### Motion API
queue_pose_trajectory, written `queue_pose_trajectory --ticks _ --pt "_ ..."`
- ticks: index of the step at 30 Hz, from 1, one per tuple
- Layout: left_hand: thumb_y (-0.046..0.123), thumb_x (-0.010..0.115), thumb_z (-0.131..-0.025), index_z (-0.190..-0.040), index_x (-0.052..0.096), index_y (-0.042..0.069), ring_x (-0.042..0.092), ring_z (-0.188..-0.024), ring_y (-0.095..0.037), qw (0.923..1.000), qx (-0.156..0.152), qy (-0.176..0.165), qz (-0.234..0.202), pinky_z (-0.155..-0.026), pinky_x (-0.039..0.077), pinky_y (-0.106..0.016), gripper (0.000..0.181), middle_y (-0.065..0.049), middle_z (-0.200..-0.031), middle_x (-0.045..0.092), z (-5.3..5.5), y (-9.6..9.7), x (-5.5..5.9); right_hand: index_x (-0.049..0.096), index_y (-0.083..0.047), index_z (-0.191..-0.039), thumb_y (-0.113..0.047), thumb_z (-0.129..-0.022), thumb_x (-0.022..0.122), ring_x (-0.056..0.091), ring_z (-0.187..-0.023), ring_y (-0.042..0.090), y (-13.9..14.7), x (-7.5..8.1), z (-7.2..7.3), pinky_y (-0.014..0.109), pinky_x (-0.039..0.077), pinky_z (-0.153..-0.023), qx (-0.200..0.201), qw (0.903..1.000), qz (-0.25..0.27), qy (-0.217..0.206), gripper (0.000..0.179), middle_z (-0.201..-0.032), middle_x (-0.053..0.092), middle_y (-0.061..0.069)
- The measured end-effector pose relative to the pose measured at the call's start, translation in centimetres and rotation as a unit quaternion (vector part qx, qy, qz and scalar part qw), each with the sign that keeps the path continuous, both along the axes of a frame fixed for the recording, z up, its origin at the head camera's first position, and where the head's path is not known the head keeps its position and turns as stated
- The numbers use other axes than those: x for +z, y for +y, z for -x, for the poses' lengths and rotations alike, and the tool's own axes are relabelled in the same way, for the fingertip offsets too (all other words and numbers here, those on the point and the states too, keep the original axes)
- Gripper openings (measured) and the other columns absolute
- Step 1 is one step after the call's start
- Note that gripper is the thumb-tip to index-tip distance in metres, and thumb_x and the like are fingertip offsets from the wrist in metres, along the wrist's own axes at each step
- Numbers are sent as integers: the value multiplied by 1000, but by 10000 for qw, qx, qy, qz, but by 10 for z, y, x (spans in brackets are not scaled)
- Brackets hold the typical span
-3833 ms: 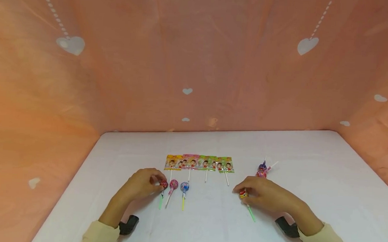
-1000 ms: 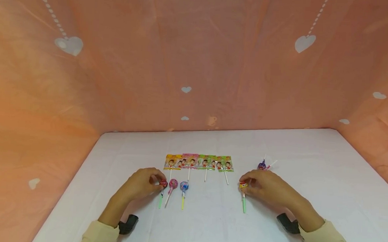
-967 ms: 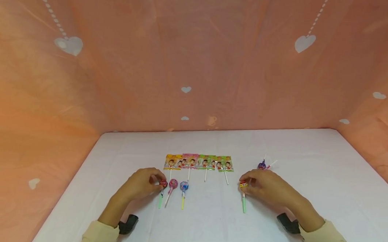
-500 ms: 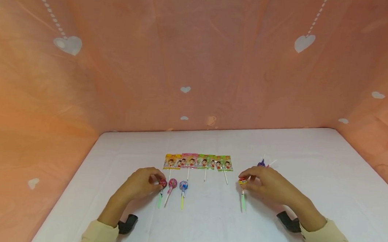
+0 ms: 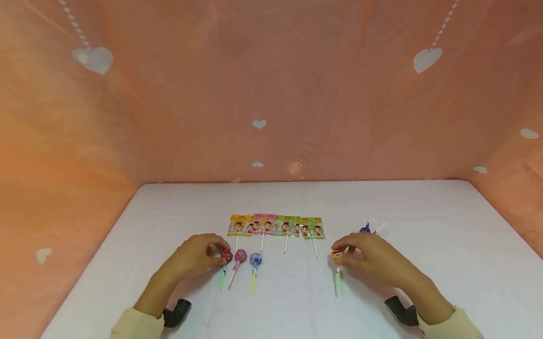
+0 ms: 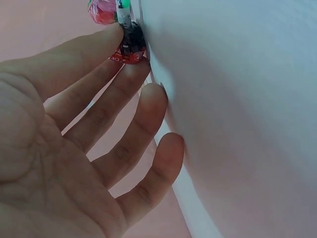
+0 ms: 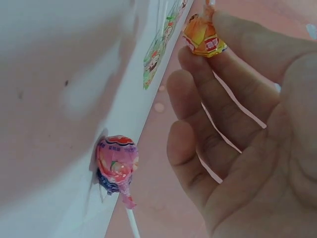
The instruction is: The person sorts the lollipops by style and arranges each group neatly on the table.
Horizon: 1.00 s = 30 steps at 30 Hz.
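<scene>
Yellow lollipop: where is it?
Head view, right of centre: the yellow lollipop is pinched in the right hand, with the blue lollipop off to its left.

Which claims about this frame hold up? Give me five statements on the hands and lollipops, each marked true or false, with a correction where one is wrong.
1. The right hand pinches a yellow-wrapped lollipop. True.
2. A pink lollipop lies between the red lollipop and the blue lollipop. True.
3. The left hand holds the blue lollipop. False: it holds the red lollipop at its wrapped head.
4. The four flat packets are stacked in one pile. False: they lie side by side in a row.
5. In the head view, a purple-wrapped lollipop shows just beyond the right hand. True.
</scene>
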<state>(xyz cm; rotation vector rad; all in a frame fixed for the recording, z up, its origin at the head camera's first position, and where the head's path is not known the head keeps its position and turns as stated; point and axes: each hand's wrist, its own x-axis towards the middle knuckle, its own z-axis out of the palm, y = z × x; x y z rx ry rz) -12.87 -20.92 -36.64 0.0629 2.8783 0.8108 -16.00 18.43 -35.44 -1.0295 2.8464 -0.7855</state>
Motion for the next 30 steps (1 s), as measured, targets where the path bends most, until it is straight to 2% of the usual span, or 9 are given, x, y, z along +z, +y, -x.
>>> queue_pose_trajectory --ticks 6,13,19,26,30 --pt "12 79 -82 -102 73 19 56 -86 -17 10000 -51 -21 -7 -75 47 -35 22 1 -94 67 0 -1 2 73 -22 -109 -36 -91 71 60 -89 0 -3 1 -2 29 50 -81 -89 9999 15 47 24 -100 70 -16" --pt "13 80 -82 -102 72 20 56 -85 -17 10000 -27 -40 -8 -73 47 -34 22 1 -94 67 0 -3 3 73 -20 -110 -36 -92 70 60 -89 -1 -10 1 -1 28 50 -82 136 9998 131 28 24 -102 72 -14" --pt "13 80 -82 -99 73 19 55 -83 -16 9999 -61 76 -55 -72 46 -33 20 1 -92 67 0 0 0 73 -19 -110 -31 -91 72 59 -88 -1 -18 1 -2 26 49 -80 236 9995 211 -16 22 -102 71 -13" --pt "13 79 -82 -98 73 19 56 -82 -16 9997 -21 198 131 -71 45 -35 19 1 -90 67 -1 3 2 73 -21 -109 -31 -90 72 59 -88 -1 -31 0 0 25 48 -80 301 9991 273 -100 21 -102 71 -15" --pt "13 78 -83 -98 72 20 56 -81 -16 9996 79 147 248 -71 45 -34 18 1 -90 67 -2 5 2 73 -22 -108 -31 -90 73 59 -88 -1 -38 -2 0 24 47 -79 307 9992 229 -145 20 -102 71 -15"
